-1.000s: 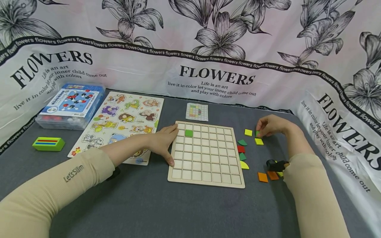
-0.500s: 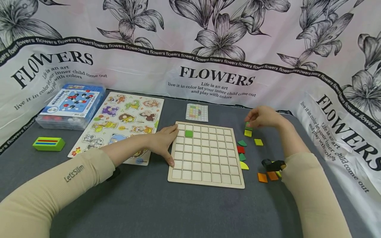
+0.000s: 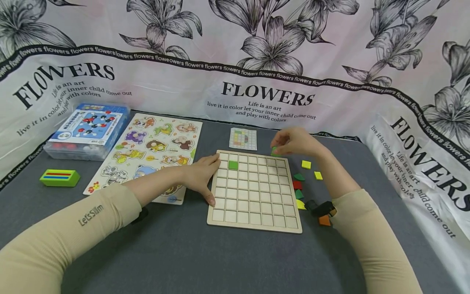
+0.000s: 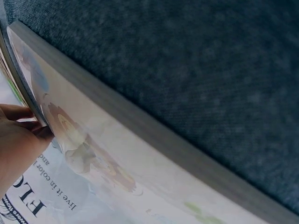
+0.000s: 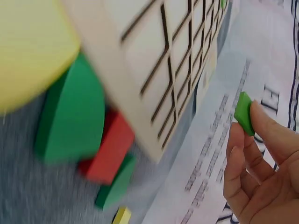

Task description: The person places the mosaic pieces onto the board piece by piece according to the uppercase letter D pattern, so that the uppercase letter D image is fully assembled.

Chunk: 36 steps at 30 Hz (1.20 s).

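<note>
A wooden grid board point(image 3: 253, 192) lies on the dark cloth, with one green square tile point(image 3: 233, 165) in a cell near its upper left. My left hand point(image 3: 201, 178) rests on the board's left edge, fingers spread along it. Between thumb and fingertips my right hand point(image 3: 297, 142) pinches another green tile point(image 5: 244, 114), held in the air near the board's top right corner. A small printed pattern card point(image 3: 243, 139) lies just behind the board.
Right of the board lie green pieces point(image 3: 299, 177), a red piece point(image 3: 297, 185), yellow squares point(image 3: 306, 164) and an orange square point(image 3: 324, 220). At left are an animal puzzle board point(image 3: 154, 151), a plastic box point(image 3: 88, 130) and a green block point(image 3: 60, 178).
My right hand has carried the green tile left from beside the yellow squares to above the board's top right corner. The left hand has stayed still.
</note>
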Tool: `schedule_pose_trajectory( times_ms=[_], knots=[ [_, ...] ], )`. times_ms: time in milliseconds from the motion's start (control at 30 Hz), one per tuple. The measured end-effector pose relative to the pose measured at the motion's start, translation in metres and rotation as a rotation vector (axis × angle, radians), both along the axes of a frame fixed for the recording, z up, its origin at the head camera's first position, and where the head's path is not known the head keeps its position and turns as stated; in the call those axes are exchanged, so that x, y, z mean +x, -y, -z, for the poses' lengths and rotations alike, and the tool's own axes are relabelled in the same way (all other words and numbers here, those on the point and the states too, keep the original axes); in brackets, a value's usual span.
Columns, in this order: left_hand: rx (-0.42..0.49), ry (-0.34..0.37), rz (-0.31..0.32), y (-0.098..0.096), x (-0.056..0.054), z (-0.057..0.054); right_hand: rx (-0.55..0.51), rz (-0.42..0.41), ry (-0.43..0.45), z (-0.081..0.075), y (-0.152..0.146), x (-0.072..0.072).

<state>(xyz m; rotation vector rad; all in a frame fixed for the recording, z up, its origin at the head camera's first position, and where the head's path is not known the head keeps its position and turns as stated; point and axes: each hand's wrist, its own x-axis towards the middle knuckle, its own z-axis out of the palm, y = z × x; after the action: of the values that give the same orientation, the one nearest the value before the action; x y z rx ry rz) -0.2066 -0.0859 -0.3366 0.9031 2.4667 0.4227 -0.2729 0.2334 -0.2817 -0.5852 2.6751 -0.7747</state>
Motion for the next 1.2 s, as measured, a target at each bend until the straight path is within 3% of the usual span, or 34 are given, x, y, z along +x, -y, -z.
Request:
schedule_pose_trajectory(
  times_ms=[333,567,800,1200],
  knots=[
    [0.024,0.0,-0.005,0.002,0.0,0.004,-0.022,-0.087,0.055,0.009,0.033,0.005],
    [-0.003,-0.015,-0.01,0.0,0.003,-0.002,-0.026,-0.142,0.067,0.015,0.047,0.005],
    [-0.009,-0.03,-0.002,-0.001,0.001,-0.001,-0.012,-0.141,0.093,0.015,0.063,0.005],
    [-0.008,-0.032,-0.005,-0.001,0.001,-0.001,-0.028,-0.145,0.155,0.013,0.074,-0.009]
  ],
)
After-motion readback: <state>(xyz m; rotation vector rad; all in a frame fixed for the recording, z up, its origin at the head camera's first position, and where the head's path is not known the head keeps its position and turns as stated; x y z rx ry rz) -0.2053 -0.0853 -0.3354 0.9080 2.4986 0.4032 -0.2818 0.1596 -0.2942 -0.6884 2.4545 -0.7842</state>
